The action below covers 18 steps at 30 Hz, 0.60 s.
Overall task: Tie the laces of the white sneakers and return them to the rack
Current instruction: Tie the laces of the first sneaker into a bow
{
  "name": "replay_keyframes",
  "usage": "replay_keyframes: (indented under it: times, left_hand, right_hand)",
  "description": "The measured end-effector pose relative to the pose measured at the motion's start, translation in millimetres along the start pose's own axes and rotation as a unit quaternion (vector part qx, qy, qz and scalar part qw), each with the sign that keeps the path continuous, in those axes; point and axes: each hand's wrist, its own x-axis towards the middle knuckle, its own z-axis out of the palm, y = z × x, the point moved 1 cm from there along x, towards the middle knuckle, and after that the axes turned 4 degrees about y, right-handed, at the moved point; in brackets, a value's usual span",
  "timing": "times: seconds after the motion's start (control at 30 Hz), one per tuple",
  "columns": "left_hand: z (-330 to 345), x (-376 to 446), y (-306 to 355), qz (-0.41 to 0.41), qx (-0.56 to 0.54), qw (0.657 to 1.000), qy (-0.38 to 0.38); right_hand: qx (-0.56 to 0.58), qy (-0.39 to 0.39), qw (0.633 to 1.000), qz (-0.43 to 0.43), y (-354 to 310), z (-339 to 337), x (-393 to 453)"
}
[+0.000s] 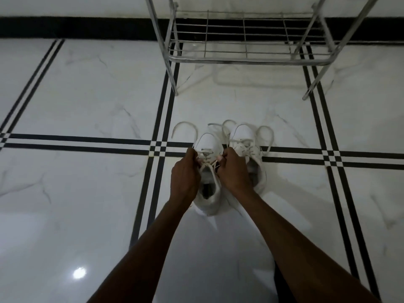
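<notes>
Two white sneakers stand side by side on the floor, toes pointing away from me. On the left sneaker (208, 143) both my hands work the laces over the tongue. My left hand (185, 173) pinches one lace on the left side, and my right hand (231, 169) pinches the other on the right. A loose lace end (184, 125) curls on the floor to the left. The right sneaker (244, 133) sits untouched with its laces (265, 133) lying loose around it.
A silver metal shoe rack (247, 59) stands just beyond the sneakers, its low wire shelf bare. The floor is glossy white marble tile with black stripe lines (157, 149). A black skirting band (76, 28) runs along the wall behind.
</notes>
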Motion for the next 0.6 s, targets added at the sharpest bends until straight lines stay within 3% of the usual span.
replay_keyframes:
  times: [0.13, 0.23, 0.33, 0.4, 0.47, 0.53, 0.6]
  left_hand:
    - [-2, -1, -8, -0.078, -0.121, 0.989, -0.026]
    - [-13, -1, -7, -0.168, -0.264, 0.946, -0.086]
    - [-33, 5, 1, -0.164, -0.343, 0.923, -0.068]
    - [-46, 13, 9, -0.097, -0.341, 0.933, -0.056]
    - [-56, 25, 20, -0.027, -0.312, 0.948, -0.057]
    - [-61, 36, 24, 0.02, -0.284, 0.956, -0.075]
    - [-58, 43, 22, 0.033, -0.265, 0.958, -0.107]
  right_hand:
    - [0.073, -0.039, 0.995, 0.047, 6, 5, 6]
    - [0.213, -0.075, 0.97, 0.092, 4, 5, 8]
    - [0.319, -0.065, 0.94, 0.103, -7, -3, 6]
    - [0.299, -0.072, 0.95, 0.054, -17, -10, 6]
    - [0.207, -0.155, 0.966, -0.028, -28, -14, 8]
    - [0.109, -0.273, 0.952, -0.084, -39, -18, 9]
    - [0.069, -0.324, 0.936, -0.116, -47, -27, 9]
